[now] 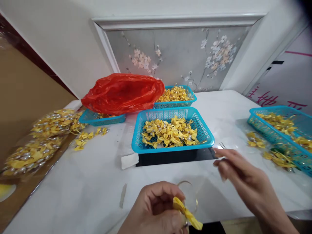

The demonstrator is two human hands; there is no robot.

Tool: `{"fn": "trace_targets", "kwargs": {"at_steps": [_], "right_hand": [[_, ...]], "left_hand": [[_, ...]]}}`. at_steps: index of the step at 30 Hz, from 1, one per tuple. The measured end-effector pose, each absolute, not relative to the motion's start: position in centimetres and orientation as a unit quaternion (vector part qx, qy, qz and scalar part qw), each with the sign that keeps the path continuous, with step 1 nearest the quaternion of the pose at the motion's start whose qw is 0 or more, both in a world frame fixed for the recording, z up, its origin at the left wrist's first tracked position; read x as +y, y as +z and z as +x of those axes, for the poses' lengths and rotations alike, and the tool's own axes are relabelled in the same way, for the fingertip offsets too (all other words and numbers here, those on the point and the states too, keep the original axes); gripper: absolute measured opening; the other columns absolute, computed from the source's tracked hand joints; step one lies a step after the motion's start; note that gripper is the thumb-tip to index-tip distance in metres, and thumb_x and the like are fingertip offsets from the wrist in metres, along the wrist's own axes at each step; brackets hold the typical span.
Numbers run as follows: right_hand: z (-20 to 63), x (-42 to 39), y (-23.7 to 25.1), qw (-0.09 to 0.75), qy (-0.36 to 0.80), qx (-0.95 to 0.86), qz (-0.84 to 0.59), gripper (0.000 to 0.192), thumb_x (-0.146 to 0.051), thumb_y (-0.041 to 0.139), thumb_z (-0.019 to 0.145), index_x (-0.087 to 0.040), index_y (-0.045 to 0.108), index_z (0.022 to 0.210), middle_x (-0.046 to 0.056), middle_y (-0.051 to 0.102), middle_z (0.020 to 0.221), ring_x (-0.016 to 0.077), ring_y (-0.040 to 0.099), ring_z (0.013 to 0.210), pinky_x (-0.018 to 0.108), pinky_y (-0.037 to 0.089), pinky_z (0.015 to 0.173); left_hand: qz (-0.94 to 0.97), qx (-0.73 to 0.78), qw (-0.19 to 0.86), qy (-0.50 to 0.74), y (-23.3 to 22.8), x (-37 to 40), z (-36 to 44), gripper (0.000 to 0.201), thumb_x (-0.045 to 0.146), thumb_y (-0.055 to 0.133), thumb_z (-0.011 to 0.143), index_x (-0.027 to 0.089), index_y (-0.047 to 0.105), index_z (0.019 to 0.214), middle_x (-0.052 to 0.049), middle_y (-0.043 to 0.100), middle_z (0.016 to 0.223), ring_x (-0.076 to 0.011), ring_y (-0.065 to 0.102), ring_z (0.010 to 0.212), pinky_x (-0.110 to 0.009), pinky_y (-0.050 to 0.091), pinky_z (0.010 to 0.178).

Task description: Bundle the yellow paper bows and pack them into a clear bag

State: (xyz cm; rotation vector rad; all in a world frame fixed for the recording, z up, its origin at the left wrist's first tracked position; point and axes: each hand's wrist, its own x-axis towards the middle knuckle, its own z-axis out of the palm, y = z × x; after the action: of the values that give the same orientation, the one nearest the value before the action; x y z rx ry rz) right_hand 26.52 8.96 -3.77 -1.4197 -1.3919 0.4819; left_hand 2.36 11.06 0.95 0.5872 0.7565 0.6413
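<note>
Bow point(187, 214) pinched in left hand point(156, 209) grip.

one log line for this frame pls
left hand: holds yellow bow | right hand: open, empty | blue basket: ahead

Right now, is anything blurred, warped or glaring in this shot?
Head view: the right hand is motion-blurred at the fingertips; the left hand pinching a yellow ribbon bow is sharper. The wall frame and white tabletop bow from wide-angle distortion. Soft light, faint shadows, mild glare on clear wrapping at left.
</note>
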Motion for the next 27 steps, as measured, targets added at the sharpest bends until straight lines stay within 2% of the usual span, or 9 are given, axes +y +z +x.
{"fn": "trace_targets", "kwargs": {"at_steps": [3, 6, 8, 10, 13, 16, 18, 22, 27], "right_hand": [[23.9, 8.7, -1.2, 0.462, 0.315, -0.698, -0.448, 0.043, -0.015, 0.055, 0.087, -0.033, 0.055, 0.126, 0.004, 0.056, 0.108, 0.0103, 0.059, 0.071, 0.022, 0.051, 0.063], [22.0, 9.4, 0.3, 0.417, 0.393, -0.723, -0.387, 0.029, -0.007, 0.057, 0.083, -0.026, 0.067, 0.103, 0.002, 0.057, 0.095, 0.0112, 0.057, 0.076, 0.020, 0.048, 0.065], [21.4, 10.1, 0.5, 0.419, 0.409, -0.720, -0.374, 0.019, -0.006, 0.055, 0.084, -0.021, 0.067, 0.085, 0.001, 0.057, 0.084, 0.0105, 0.056, 0.073, 0.020, 0.044, 0.064], [21.2, 10.6, 0.5, 0.418, 0.404, -0.712, -0.394, 0.018, -0.007, 0.052, 0.086, -0.018, 0.063, 0.077, 0.000, 0.056, 0.077, 0.0094, 0.054, 0.068, 0.020, 0.042, 0.061], [21.0, 11.1, 0.4, 0.376, 0.352, -0.714, -0.475, 0.019, -0.008, 0.050, 0.087, -0.017, 0.059, 0.073, -0.001, 0.053, 0.070, 0.0091, 0.051, 0.060, 0.021, 0.036, 0.054], [20.8, 11.3, 0.3, 0.339, 0.297, -0.720, -0.528, 0.023, -0.009, 0.048, 0.088, -0.017, 0.056, 0.068, -0.001, 0.050, 0.067, 0.0097, 0.048, 0.056, 0.023, 0.032, 0.052], [20.7, 11.5, 0.4, 0.334, 0.292, -0.721, -0.532, 0.025, -0.011, 0.047, 0.090, -0.017, 0.054, 0.066, -0.001, 0.050, 0.067, 0.0101, 0.048, 0.057, 0.023, 0.032, 0.052], [20.6, 11.9, 0.6, 0.344, 0.318, -0.719, -0.512, 0.028, -0.015, 0.046, 0.093, -0.017, 0.054, 0.066, -0.002, 0.051, 0.067, 0.0098, 0.049, 0.059, 0.022, 0.034, 0.054], [20.7, 12.3, 0.9, 0.346, 0.349, -0.719, -0.492, 0.026, -0.015, 0.048, 0.092, -0.017, 0.054, 0.067, -0.003, 0.054, 0.068, 0.0090, 0.050, 0.060, 0.021, 0.035, 0.054]], "left_hand": [[0.252, 0.304, 0.882, 0.258, 0.5, 11.7, 2.3, 0.039, 0.025, 0.088, 0.059, 0.019, 0.069, 0.092, 0.001, 0.069, 0.070, -0.0045, 0.062, 0.053, -0.012, 0.048, 0.052], [0.205, 0.258, 0.916, 0.229, -0.3, 12.3, 2.2, 0.046, 0.024, 0.086, 0.061, 0.018, 0.064, 0.101, 0.001, 0.065, 0.070, -0.0039, 0.061, 0.056, -0.012, 0.048, 0.056], [0.202, 0.280, 0.910, 0.232, -0.9, 12.5, 2.2, 0.043, 0.025, 0.083, 0.066, 0.016, 0.063, 0.103, 0.000, 0.065, 0.072, -0.0042, 0.060, 0.058, -0.012, 0.047, 0.057], [0.238, 0.348, 0.873, 0.244, -1.4, 12.4, 2.1, 0.035, 0.032, 0.076, 0.074, 0.018, 0.063, 0.103, -0.001, 0.065, 0.077, -0.0062, 0.061, 0.062, -0.015, 0.048, 0.058], [0.360, 0.447, 0.761, 0.302, -1.8, 11.9, 2.2, 0.031, 0.046, 0.061, 0.084, 0.022, 0.063, 0.102, -0.004, 0.067, 0.096, -0.0140, 0.064, 0.082, -0.024, 0.053, 0.071], [0.475, 0.466, 0.648, 0.369, -1.9, 11.2, 2.5, 0.037, 0.051, 0.061, 0.082, 0.024, 0.063, 0.106, -0.007, 0.066, 0.111, -0.0229, 0.060, 0.105, -0.032, 0.051, 0.087], [0.509, 0.457, 0.615, 0.393, -1.8, 10.9, 2.8, 0.043, 0.051, 0.065, 0.079, 0.025, 0.060, 0.112, -0.008, 0.066, 0.113, -0.0250, 0.058, 0.110, -0.033, 0.050, 0.088], [0.518, 0.465, 0.599, 0.395, -1.4, 11.2, 3.5, 0.039, 0.040, 0.067, 0.080, 0.025, 0.054, 0.114, -0.006, 0.068, 0.107, -0.0218, 0.060, 0.104, -0.030, 0.050, 0.083], [0.512, 0.444, 0.634, 0.372, -1.0, 12.0, 3.9, 0.031, 0.030, 0.067, 0.081, 0.026, 0.054, 0.109, 0.000, 0.069, 0.088, -0.0150, 0.062, 0.078, -0.025, 0.049, 0.070]]}}
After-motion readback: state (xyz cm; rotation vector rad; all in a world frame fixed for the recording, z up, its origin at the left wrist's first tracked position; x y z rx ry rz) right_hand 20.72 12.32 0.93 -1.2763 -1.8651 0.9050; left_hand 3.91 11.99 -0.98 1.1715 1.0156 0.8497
